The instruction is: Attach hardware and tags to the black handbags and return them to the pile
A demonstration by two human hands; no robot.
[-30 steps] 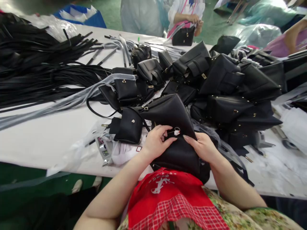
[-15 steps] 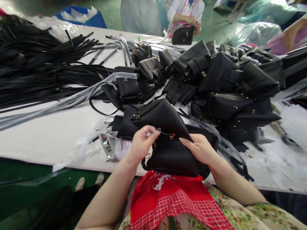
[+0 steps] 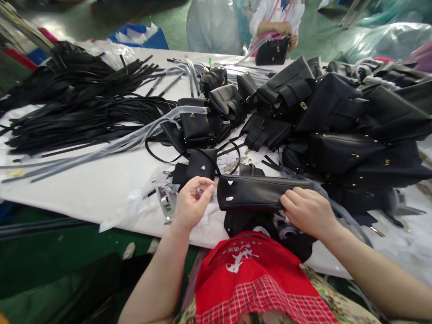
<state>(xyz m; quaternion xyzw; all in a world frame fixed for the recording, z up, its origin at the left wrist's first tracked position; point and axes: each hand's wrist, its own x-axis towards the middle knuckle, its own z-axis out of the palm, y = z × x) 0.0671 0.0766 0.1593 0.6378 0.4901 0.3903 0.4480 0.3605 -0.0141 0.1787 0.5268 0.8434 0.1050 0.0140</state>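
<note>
Gripping the black bag (image 3: pixel 251 192) near its right end, our right hand (image 3: pixel 308 211) is curling its fingers over the edge, above the table (image 3: pixel 87 182). Our left hand (image 3: pixel 191 203) is bending just beside the other end, thumb and forefinger nearly meeting, though we cannot tell whether they are pinching anything.

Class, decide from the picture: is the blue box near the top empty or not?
Not empty: white sheets sit in the blue box, showing above its rim.
</note>
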